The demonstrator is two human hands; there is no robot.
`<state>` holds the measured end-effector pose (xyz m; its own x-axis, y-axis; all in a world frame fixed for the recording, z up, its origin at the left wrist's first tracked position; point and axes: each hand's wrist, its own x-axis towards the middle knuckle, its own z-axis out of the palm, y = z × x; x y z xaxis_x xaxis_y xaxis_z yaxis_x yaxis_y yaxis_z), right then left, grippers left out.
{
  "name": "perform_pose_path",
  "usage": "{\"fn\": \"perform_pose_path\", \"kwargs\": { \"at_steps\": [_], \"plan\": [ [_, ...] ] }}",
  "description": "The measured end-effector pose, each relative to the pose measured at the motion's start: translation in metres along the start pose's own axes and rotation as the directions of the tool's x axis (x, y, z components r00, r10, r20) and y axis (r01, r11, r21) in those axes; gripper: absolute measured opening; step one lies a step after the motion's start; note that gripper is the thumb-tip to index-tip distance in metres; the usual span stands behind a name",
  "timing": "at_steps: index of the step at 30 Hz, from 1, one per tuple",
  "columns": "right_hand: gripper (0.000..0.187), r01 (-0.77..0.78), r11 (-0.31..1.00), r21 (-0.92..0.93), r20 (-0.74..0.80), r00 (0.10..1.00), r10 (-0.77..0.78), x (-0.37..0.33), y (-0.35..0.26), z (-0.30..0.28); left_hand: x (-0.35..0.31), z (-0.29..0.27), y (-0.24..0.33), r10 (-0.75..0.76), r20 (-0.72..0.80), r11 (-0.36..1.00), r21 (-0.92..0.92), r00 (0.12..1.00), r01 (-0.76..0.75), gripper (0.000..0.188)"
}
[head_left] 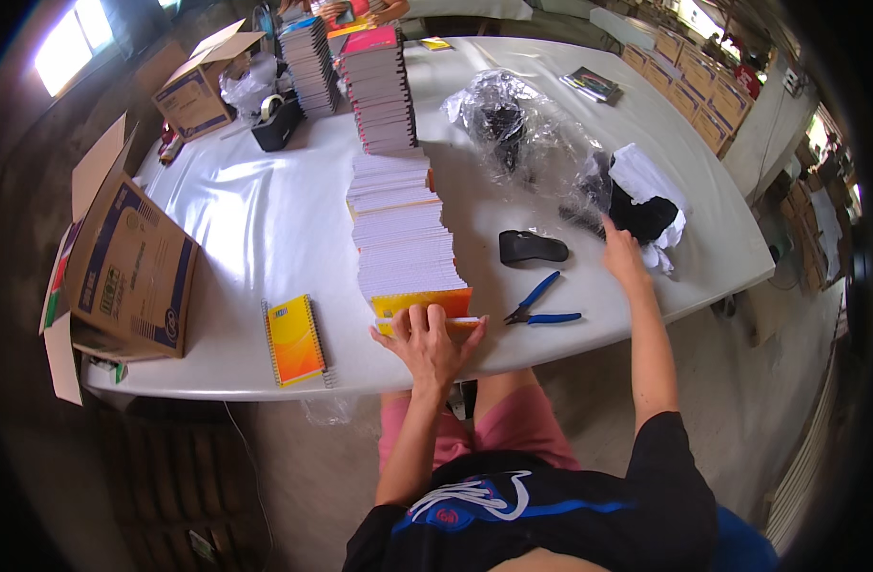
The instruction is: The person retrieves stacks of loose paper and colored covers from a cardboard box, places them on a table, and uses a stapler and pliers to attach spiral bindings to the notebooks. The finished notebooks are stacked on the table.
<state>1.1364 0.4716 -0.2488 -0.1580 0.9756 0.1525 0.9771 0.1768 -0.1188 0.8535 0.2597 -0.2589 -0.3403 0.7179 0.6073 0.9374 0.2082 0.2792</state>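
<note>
One long row of notebooks [400,217] on the bench [238,259] runs away from the left grip [428,347], spread wide across its near end; right grip [624,257] farther, at dark cloth [646,217], closure unclear.

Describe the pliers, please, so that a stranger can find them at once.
On the white table, find the long row of white pages with the left hand at its near end. Right of that hand, near the table's front edge, lie the pliers. Their spread blue handles differ from the plain black object just beyond.
</note>
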Motion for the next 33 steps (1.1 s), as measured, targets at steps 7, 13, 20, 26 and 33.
{"fn": "perform_pose_path", "kwargs": {
  "at_steps": [7,13,20,26,33],
  "plan": [
    [0.071,-0.025,0.998,-0.057,0.000,1.000,0.025,-0.006,0.013,-0.043,0.004,-0.003,-0.013,0.085,-0.187,0.995,-0.033,0.979,-0.093,0.053],
    [0.041,-0.155,0.976,0.154,-0.302,0.933,0.196,-0.038,0.039,-0.063,0.002,0.000,-0.014,0.064,-0.179,0.993,-0.091,0.982,-0.081,0.053],
    [0.024,0.065,0.410,0.910,0.012,0.983,-0.183,-0.143,-0.106,-0.061,-0.004,0.004,-0.016,0.079,-0.191,0.990,-0.101,0.978,-0.100,0.049],
    [0.020,0.238,0.531,0.813,-0.071,0.946,-0.316,-0.140,-0.162,-0.043,0.000,0.000,-0.018,0.094,-0.158,0.989,-0.095,0.983,-0.110,0.051],
    [0.018,0.549,0.537,0.640,-0.198,0.794,-0.575,-0.119,-0.166,-0.035,0.001,-0.002,-0.023,0.102,-0.082,0.982,-0.149,0.991,-0.114,0.052]
  ]
}}
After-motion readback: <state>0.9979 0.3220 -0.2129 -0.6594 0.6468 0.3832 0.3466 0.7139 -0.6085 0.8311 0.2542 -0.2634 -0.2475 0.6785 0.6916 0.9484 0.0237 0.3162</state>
